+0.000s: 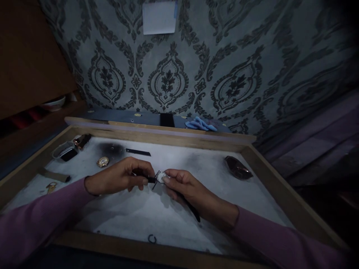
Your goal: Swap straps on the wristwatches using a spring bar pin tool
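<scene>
While both hands meet mid-tray, the watch (162, 177) sits pinched between them; the left hand (123, 175) grips its upper strap end, the right hand (182, 186) holds the case; its strap (193, 211) runs from 10 toward 4 o'clock; a gold watch (103, 161) lies at 10 o'clock on the tray (179, 139).

left hand (120, 178) and right hand (182, 186) meeting fingertip to fingertip, fingers pinched (both curled), forearms angled inward

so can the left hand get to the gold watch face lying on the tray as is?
Probably yes, once it lets go. The gold watch face lies in the open just beyond the left hand, nothing between them. But that hand's grip is on the black strap of the wristwatch.
</scene>
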A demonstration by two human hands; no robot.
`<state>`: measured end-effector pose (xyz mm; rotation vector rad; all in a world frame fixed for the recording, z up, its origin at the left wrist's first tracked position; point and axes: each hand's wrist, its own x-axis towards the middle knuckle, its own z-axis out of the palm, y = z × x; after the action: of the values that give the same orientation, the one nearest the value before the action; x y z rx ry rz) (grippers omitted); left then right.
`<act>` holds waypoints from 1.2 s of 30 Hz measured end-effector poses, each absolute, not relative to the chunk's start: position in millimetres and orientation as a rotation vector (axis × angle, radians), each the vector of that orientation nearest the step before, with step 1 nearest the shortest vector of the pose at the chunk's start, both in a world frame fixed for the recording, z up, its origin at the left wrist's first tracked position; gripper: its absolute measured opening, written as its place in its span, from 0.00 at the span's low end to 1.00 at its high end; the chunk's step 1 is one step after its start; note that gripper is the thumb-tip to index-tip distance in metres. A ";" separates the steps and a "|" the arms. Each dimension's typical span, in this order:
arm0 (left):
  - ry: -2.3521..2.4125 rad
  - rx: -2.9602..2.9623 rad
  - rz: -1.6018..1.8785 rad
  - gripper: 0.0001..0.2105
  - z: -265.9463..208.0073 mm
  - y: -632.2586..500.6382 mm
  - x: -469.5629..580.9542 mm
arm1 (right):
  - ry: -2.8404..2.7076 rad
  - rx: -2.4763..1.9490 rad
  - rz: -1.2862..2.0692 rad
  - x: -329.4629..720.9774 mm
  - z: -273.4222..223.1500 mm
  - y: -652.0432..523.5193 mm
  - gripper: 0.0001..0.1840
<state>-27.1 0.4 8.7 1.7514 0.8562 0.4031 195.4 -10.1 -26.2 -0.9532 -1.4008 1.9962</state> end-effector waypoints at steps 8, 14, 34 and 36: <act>0.887 1.718 0.548 0.09 13.7 -0.9 -23.1 | -1.507 -0.957 1.903 195.2 -22.6 -11.1 0.19; 0.908 1.759 0.610 0.08 13.7 -1.0 -23.0 | -1.694 -0.911 1.674 195.8 -25.3 -11.2 0.21; 0.904 1.830 0.596 0.05 11.2 -5.7 -18.2 | -1.896 -0.935 1.473 196.2 -22.7 -16.5 0.19; 0.917 1.887 0.601 0.05 10.9 -6.5 -18.3 | -1.899 -0.940 1.463 196.0 -22.3 -16.9 0.19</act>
<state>-18.3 -6.5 10.9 1.8868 0.9168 0.6011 196.0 -16.9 -22.3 -0.9401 -1.8990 1.4635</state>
